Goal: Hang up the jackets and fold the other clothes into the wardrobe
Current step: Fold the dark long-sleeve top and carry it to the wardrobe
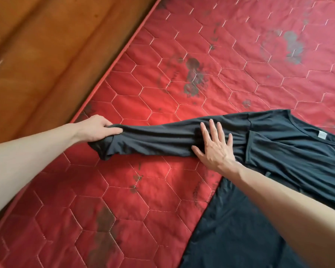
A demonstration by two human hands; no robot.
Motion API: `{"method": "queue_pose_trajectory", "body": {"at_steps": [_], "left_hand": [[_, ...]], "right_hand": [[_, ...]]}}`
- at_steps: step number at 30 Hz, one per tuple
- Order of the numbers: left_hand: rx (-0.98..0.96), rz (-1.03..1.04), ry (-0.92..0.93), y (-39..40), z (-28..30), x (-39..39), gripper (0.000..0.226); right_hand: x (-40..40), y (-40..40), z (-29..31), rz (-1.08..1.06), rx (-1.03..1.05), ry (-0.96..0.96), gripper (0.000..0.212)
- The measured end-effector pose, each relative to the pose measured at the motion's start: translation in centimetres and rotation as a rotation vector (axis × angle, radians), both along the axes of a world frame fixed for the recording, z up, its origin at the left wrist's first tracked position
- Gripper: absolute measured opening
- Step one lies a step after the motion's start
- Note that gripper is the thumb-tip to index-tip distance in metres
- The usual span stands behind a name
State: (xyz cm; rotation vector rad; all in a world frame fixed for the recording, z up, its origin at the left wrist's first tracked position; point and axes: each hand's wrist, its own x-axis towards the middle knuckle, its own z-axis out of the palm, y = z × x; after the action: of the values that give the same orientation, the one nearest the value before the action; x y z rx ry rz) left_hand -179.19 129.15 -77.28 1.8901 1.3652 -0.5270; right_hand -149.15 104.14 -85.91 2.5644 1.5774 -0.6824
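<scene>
A dark long-sleeved shirt [290, 151] lies spread on the red quilted mattress [162, 55], its neckline with a small white label toward the right. One sleeve [155, 140] stretches out to the left across the mattress. My left hand [97, 126] grips the cuff end of that sleeve near the mattress's left edge. My right hand [215, 146] lies flat with fingers spread on the sleeve, close to the shoulder seam. The shirt's lower body runs off the bottom right, partly hidden under my right forearm.
A brown wooden bed frame [37, 55] borders the mattress along its left edge. Dark flower prints mark the mattress, which stretches bare toward the top and the lower left.
</scene>
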Motion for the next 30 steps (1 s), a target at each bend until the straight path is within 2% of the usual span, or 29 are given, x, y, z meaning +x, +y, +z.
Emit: {"method": "queue_pose_trajectory", "body": {"at_steps": [2, 5, 8, 10, 12, 14, 20, 22, 24, 27, 30], "left_hand": [[-0.03, 0.093, -0.085, -0.4, 0.6, 1.0, 0.043], [-0.159, 0.23, -0.205, -1.4, 1.3, 3.0, 0.035], [-0.24, 0.296, -0.273, -2.8, 1.8, 5.4, 0.03], [-0.304, 0.346, -0.327, -3.8, 2.1, 6.9, 0.035], [-0.36, 0.391, -0.381, -4.7, 2.5, 8.2, 0.034], [-0.408, 0.435, -0.436, -5.4, 3.0, 9.5, 0.028], [-0.579, 0.519, -0.451, -7.1, 4.5, 12.4, 0.025], [-0.64, 0.51, -0.461, -8.2, 4.7, 13.3, 0.023], [-0.587, 0.497, -0.481, -9.5, 4.8, 14.3, 0.016], [-0.309, 0.485, -0.512, -11.1, 4.2, 16.3, 0.025], [0.05, 0.137, -0.481, -12.6, 2.9, 18.6, 0.038]], "right_hand": [[-2.1, 0.3, 1.2, -0.011, 0.208, 0.054, 0.084], [-6.1, 1.4, 4.0, 0.041, 0.475, 0.361, 0.079], [-10.3, 2.5, 6.8, 0.024, 0.521, 0.717, 0.085], [-12.4, 3.2, 8.1, -0.013, 0.485, 0.807, 0.093], [-13.3, 3.6, 8.6, -0.03, 0.478, 0.77, 0.096], [-12.7, 3.6, 8.8, -0.062, 0.521, 0.69, 0.089], [-8.8, 2.4, 9.2, -0.15, 0.612, 0.405, 0.052], [-7.1, 1.7, 9.5, -0.199, 0.646, 0.371, 0.038], [-5.5, 0.9, 10.2, -0.254, 0.66, 0.486, 0.03], [-2.8, -0.4, 12.0, -0.397, 0.697, 0.722, 0.027], [0.7, -1.9, 13.1, -0.568, 0.778, 0.808, 0.028]]}}
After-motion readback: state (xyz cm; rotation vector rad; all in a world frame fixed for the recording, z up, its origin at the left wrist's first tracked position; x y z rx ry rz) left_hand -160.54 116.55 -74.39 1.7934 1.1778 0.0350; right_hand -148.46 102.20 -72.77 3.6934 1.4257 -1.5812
